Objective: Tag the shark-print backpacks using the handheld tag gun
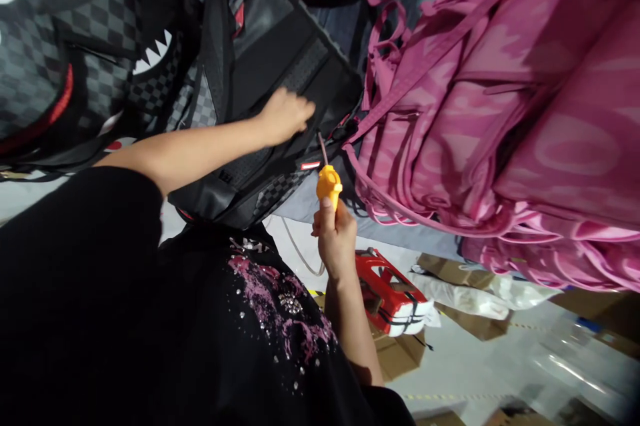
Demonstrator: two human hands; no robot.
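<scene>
My right hand (336, 239) is wrapped round the handle of a yellow air blow gun (329, 181). Its thin metal nozzle points up toward the side of a black backpack (280, 46). A pale hose (300, 253) hangs below, near my right wrist. Over the backpack is my left hand (286, 117), slightly blurred, with its fingers curled in; whatever they may grip is hidden. The backpack lies tilted on the grey-covered surface, with checkered side panels and a small red-and-white tag (310, 165) near the nozzle.
Black checkered backpacks with white shark teeth (95, 19) crowd the left. Pink camouflage backpacks (450, 106) are piled on the right. On the floor below are a red-and-white bundle (393, 293) strapped in black, cardboard (400, 353) and clear plastic wrapping (570, 373).
</scene>
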